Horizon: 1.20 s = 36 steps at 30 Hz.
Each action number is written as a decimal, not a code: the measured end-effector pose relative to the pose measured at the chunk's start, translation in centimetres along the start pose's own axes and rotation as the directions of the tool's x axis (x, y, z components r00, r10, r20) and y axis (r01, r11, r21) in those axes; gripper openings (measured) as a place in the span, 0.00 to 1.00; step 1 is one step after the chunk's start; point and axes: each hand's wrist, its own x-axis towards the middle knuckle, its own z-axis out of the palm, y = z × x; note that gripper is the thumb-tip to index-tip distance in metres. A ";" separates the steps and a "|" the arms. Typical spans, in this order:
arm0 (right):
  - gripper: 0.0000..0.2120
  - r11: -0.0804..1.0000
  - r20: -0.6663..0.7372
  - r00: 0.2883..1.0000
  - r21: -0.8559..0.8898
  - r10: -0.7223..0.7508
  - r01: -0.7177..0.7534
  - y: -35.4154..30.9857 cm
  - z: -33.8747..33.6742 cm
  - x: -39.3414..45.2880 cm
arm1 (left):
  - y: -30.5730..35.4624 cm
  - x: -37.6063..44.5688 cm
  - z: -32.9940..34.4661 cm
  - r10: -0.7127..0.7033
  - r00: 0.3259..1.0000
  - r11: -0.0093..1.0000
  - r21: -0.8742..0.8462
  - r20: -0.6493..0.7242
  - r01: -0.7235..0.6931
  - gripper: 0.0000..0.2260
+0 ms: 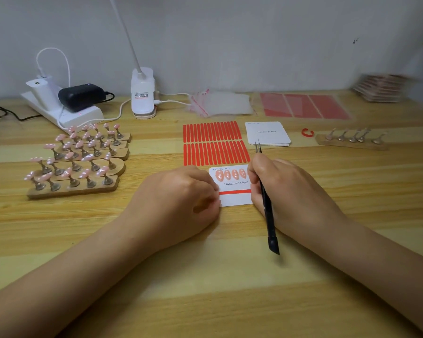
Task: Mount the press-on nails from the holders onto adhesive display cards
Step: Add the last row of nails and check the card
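A white display card (pixel 235 200) marked "Handmade Nail" lies between my hands, with several pink nails (pixel 230 174) in a row along its top and a red adhesive strip (pixel 235 192) across it lower down. My left hand (pixel 181 201) has curled fingers at the card's left edge, pinching at the end of the strip. My right hand (pixel 286 191) rests on the card's right edge and grips black tweezers (pixel 266 198), tips pointing away from me. Wooden holders (pixel 78 157) carrying several pink nails stand at the left.
Two sheets of red adhesive strips (pixel 215 143) lie just beyond the card, beside a stack of blank cards (pixel 268 132). A holder with bare stands (pixel 352 140) and a red ring (pixel 307 132) sit at right. Clear bags (pixel 220 104), red sheets (pixel 303 106), lamp clamp (pixel 142 93) and power strip (pixel 64 108) line the back.
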 end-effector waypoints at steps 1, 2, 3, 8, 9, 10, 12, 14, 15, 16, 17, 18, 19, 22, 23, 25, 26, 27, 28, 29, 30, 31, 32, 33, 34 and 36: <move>0.13 1.000 0.001 1.000 -0.007 0.002 -0.002 -0.1 0.0 0.0 | 0.0 0.0 0.0 0.003 1.000 1.000 0.002 0.002 -0.003 0.06; 0.13 1.000 0.004 1.000 -0.013 0.005 -0.005 -0.1 -0.1 0.1 | 0.0 0.0 0.0 0.002 1.000 1.000 0.004 0.003 -0.002 0.07; 0.13 1.000 0.005 1.000 -0.018 0.007 -0.007 -0.1 -0.1 0.1 | 0.0 0.0 0.1 -0.003 1.000 1.000 0.004 0.003 0.003 0.07; 0.12 0.995 -0.047 0.999 -0.098 0.016 -0.021 0.0 -0.3 0.0 | -0.1 -0.1 0.3 -0.008 1.000 0.999 0.031 0.004 0.008 0.07; 0.12 0.994 -0.059 0.998 -0.102 0.018 -0.024 0.0 -0.2 0.0 | -0.1 -0.2 0.3 -0.005 1.000 0.999 0.038 0.000 0.005 0.07; 0.12 0.995 -0.068 0.998 -0.099 0.020 -0.027 0.1 -0.2 0.0 | 0.0 -0.2 0.4 -0.004 1.000 0.999 0.043 -0.004 0.004 0.08; 0.11 0.996 -0.078 0.997 -0.077 0.027 -0.033 0.5 -0.1 -0.1 | 0.0 -0.2 0.4 0.000 1.000 0.999 0.050 -0.013 0.000 0.09; 0.12 0.998 -0.086 0.995 -0.018 0.054 -0.055 1.1 -0.1 -0.3 | 0.2 -0.1 0.4 0.007 1.000 0.998 0.058 -0.022 -0.005 0.09; 0.12 0.997 -0.092 0.993 0.022 0.074 -0.072 1.6 -0.1 -0.4 | 0.2 -0.1 0.4 0.008 1.000 0.998 0.062 -0.024 -0.007 0.09; 0.13 0.994 -0.103 0.990 0.064 0.099 -0.093 2.1 0.0 -0.5 | 0.2 -0.1 0.3 0.010 1.000 0.998 0.064 -0.025 -0.009 0.08; 0.14 0.986 -0.122 0.983 0.120 0.134 -0.120 2.6 0.0 -0.6 | 0.3 -0.1 0.3 0.014 1.000 0.998 0.063 -0.024 -0.012 0.07; 0.14 0.968 -0.143 0.972 0.196 0.184 -0.154 3.0 0.1 -0.6 | 0.3 -0.2 0.3 0.019 1.000 0.998 0.062 -0.017 -0.018 0.08; 0.14 0.941 -0.162 0.958 0.282 0.239 -0.187 3.3 0.1 -0.6 | 0.3 -0.2 0.2 0.023 1.000 0.998 0.058 0.000 -0.023 0.10; 0.13 0.881 -0.193 0.934 0.432 0.300 -0.193 3.1 0.2 -0.3 | 0.4 -0.2 0.2 0.036 0.997 0.998 0.039 0.071 -0.039 0.15; 0.14 0.885 -0.191 0.942 0.431 0.277 -0.173 2.7 0.3 -0.2 | 0.4 -0.2 0.2 0.039 0.996 0.998 0.035 0.086 -0.042 0.16; 0.17 0.915 -0.157 0.963 0.377 0.219 -0.147 1.8 0.6 0.0 | 0.4 -0.2 0.2 0.049 0.994 0.998 0.029 0.103 -0.052 0.16; 0.18 0.929 -0.131 0.971 0.340 0.199 -0.145 1.5 0.8 0.0 | 0.4 -0.2 0.2 0.052 0.993 0.998 0.028 0.108 -0.056 0.16; 0.19 0.938 -0.109 0.975 0.312 0.194 -0.151 1.3 0.8 0.1 | 0.4 -0.2 0.2 0.052 0.992 0.998 0.029 0.112 -0.055 0.16; 0.19 0.940 -0.093 0.976 0.299 0.198 -0.163 1.3 0.8 0.1 | 0.5 -0.2 0.2 0.049 0.992 0.998 0.031 0.114 -0.053 0.16; 0.19 0.938 -0.078 0.976 0.300 0.206 -0.174 1.4 0.8 0.1 | 0.5 -0.2 0.2 0.046 0.992 0.998 0.036 0.115 -0.050 0.16; 0.19 0.933 -0.062 0.975 0.310 0.213 -0.184 1.5 0.8 0.1 | 0.5 -0.1 0.2 0.045 0.993 0.998 0.042 0.113 -0.050 0.15; 0.18 0.926 -0.048 0.975 0.327 0.219 -0.191 1.6 0.7 0.0 | 0.5 -0.1 0.2 0.046 0.993 0.998 0.047 0.111 -0.051 0.15; 0.18 0.917 -0.036 0.974 0.345 0.224 -0.198 1.8 0.7 0.0 | 0.5 -0.1 0.2 0.047 0.993 0.997 0.050 0.107 -0.052 0.15; 0.18 0.909 -0.024 0.973 0.362 0.229 -0.204 1.8 0.7 0.0 | 0.5 -0.1 0.2 0.046 0.994 0.998 0.046 0.101 -0.051 0.15; 0.17 0.902 -0.013 0.972 0.376 0.234 -0.212 1.9 0.6 -0.1 | 0.4 -0.2 0.2 0.042 0.995 0.998 0.035 0.093 -0.046 0.14; 0.16 0.882 0.017 0.970 0.413 0.243 -0.228 2.1 0.6 -0.2 | 0.3 -0.3 0.2 0.030 0.996 1.000 0.004 0.079 -0.030 0.14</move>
